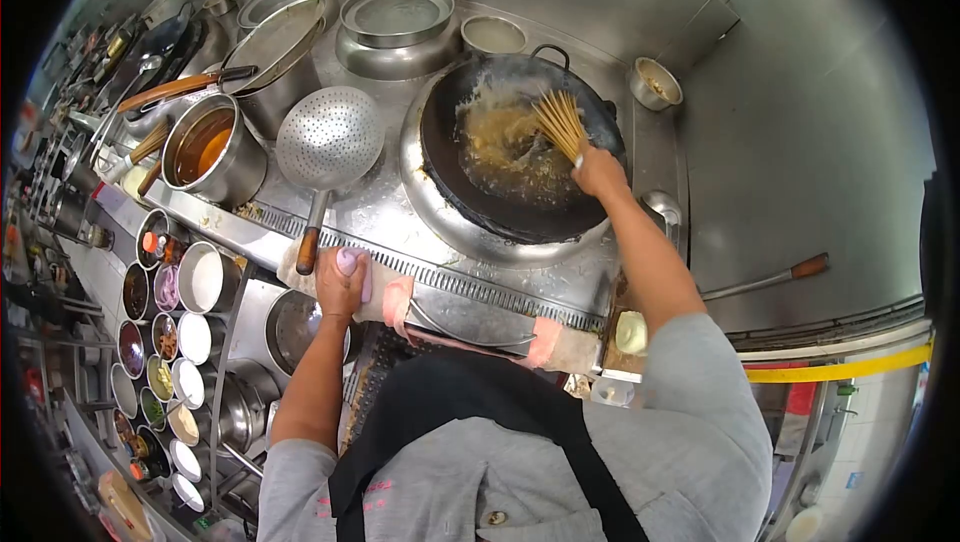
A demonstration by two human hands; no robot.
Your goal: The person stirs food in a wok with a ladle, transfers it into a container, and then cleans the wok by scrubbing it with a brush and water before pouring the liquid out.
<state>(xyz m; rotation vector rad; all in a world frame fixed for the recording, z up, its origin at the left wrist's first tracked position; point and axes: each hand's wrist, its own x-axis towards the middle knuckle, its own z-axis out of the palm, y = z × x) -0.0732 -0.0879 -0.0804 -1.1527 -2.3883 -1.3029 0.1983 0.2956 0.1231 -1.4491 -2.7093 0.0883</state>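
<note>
My right hand [600,173] is closed round a bamboo wok brush [561,122]. The brush's bristles reach into a large black wok [448,157], where cloudy, brownish water is swirling and splashing. The wok sits on a round steel burner ring [412,147]. At the front edge of the stove, my left hand [341,283] is closed on a pinkish cloth [364,280]. Just beside that hand is the wooden handle of a perforated strainer ladle [330,138], which lies on the steel stove top.
Left of the strainer stand a pot of orange-brown oil [228,164] and a tall pot with a sieve [275,45] on top. Bowls of ingredients [207,277] line the lower left. A small steel bowl [656,84] stands right of the wok, near the steel wall [790,162].
</note>
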